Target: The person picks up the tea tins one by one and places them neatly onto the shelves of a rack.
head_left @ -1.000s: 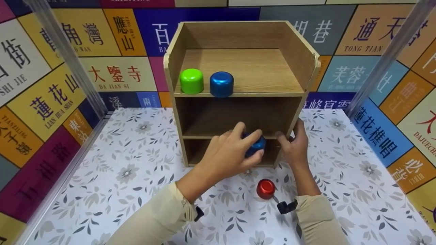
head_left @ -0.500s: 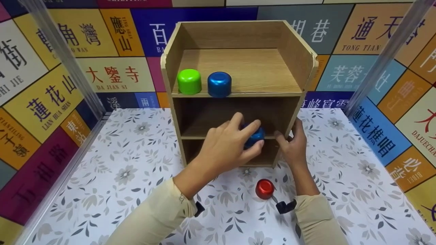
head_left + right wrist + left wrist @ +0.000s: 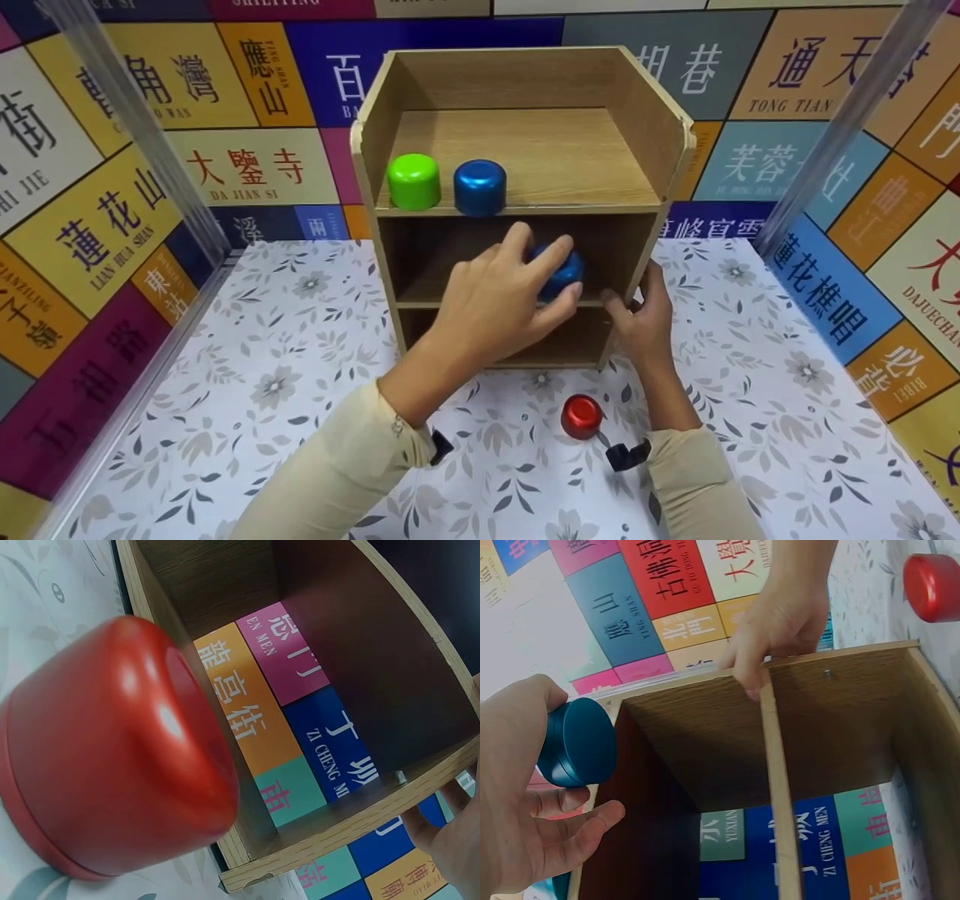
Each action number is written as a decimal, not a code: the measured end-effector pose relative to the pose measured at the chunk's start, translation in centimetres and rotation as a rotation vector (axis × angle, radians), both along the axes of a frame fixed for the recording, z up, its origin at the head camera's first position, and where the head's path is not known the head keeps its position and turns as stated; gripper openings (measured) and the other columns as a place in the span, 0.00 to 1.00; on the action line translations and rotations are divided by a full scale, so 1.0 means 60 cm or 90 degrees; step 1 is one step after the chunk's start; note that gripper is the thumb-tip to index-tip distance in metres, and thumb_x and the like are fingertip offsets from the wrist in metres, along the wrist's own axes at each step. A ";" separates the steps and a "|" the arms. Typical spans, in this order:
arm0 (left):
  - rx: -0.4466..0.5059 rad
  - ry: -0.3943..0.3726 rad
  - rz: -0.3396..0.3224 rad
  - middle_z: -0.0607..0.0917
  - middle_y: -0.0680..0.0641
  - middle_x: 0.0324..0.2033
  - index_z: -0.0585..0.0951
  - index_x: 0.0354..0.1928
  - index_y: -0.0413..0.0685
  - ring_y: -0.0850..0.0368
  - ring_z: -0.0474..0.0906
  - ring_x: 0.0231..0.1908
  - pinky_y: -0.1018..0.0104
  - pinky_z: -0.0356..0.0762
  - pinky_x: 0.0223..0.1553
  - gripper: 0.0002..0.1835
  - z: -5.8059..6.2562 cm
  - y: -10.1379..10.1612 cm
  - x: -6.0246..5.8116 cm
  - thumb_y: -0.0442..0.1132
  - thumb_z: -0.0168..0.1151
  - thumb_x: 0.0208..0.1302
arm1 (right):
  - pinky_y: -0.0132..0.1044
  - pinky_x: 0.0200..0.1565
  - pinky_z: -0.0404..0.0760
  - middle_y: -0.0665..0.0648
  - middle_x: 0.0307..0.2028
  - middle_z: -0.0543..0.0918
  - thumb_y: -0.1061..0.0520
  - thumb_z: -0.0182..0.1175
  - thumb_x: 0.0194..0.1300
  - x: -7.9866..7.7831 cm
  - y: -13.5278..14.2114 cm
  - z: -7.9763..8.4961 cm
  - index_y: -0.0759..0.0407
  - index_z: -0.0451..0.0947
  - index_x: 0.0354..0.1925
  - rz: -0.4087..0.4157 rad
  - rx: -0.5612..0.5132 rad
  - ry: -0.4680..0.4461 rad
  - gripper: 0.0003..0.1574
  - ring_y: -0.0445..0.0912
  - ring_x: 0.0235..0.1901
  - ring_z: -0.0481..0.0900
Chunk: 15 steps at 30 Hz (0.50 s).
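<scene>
My left hand (image 3: 487,300) pinches a shiny blue rounded tin (image 3: 566,274) between thumb and fingers, in front of the wooden shelf unit's (image 3: 525,150) middle compartment. In the left wrist view, this tin (image 3: 589,742) lies tilted by the thumb. My right hand (image 3: 649,322) grips the unit's right side panel, its thumb at the front end of the lower shelf board and its other fingers around the outside. Up on the top board, a green tin (image 3: 414,182) and another blue tin (image 3: 480,187) stand side by side at the left front.
A red tin (image 3: 581,417) is on the floral-patterned table cover (image 3: 277,442), in front of the unit and near the right forearm; it looms large in the right wrist view. Sign-printed walls (image 3: 247,165) enclose the back and sides.
My left hand has raised the blue tin from in front of the bottom compartment to the middle one. My right hand keeps its grip on the side panel.
</scene>
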<state>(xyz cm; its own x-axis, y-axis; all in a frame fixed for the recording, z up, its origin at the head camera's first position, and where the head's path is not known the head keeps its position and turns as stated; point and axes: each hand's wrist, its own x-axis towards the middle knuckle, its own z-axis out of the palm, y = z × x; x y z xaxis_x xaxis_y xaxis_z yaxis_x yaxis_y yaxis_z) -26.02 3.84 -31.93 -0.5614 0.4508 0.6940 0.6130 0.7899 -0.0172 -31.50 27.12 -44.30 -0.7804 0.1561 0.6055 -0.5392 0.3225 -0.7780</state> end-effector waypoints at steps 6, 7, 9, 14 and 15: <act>0.006 0.015 0.009 0.73 0.48 0.38 0.72 0.59 0.65 0.60 0.67 0.19 0.71 0.66 0.17 0.27 0.028 0.003 0.002 0.64 0.37 0.64 | 0.43 0.50 0.78 0.52 0.58 0.72 0.61 0.61 0.57 0.002 0.000 0.001 0.46 0.61 0.65 -0.004 0.002 -0.008 0.39 0.45 0.57 0.71; 0.005 0.017 0.009 0.73 0.48 0.38 0.72 0.59 0.65 0.60 0.67 0.18 0.72 0.66 0.17 0.27 0.033 0.003 0.002 0.64 0.37 0.64 | 0.42 0.50 0.78 0.52 0.58 0.72 0.61 0.61 0.57 0.002 0.000 0.001 0.46 0.61 0.65 -0.006 0.004 -0.010 0.39 0.45 0.57 0.71; 0.006 0.025 0.012 0.73 0.48 0.39 0.72 0.59 0.65 0.60 0.66 0.17 0.71 0.67 0.17 0.28 0.040 0.005 0.001 0.64 0.37 0.64 | 0.42 0.48 0.79 0.52 0.58 0.72 0.61 0.61 0.57 0.002 -0.001 0.002 0.46 0.62 0.65 -0.014 0.008 -0.008 0.39 0.44 0.56 0.71; 0.010 0.029 0.022 0.73 0.48 0.38 0.72 0.59 0.65 0.60 0.66 0.15 0.69 0.68 0.17 0.28 0.054 0.006 -0.002 0.64 0.36 0.64 | 0.40 0.46 0.79 0.51 0.57 0.73 0.60 0.61 0.57 0.004 -0.002 0.002 0.46 0.62 0.65 -0.029 0.020 -0.008 0.38 0.43 0.56 0.72; 0.011 0.027 0.023 0.73 0.48 0.38 0.73 0.59 0.65 0.60 0.66 0.15 0.70 0.68 0.17 0.28 0.056 0.006 -0.002 0.64 0.36 0.64 | 0.40 0.47 0.78 0.51 0.58 0.73 0.60 0.60 0.57 0.005 -0.003 0.002 0.46 0.62 0.65 -0.027 0.020 -0.010 0.38 0.43 0.56 0.71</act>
<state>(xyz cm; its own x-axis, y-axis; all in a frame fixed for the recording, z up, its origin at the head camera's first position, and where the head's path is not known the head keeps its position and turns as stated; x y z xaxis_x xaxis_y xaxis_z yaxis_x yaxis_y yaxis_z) -26.15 4.17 -28.56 -0.5471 0.4182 0.7251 0.5828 0.8121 -0.0286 -31.20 26.97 -44.19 -0.7827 0.1709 0.5984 -0.5124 0.3688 -0.7755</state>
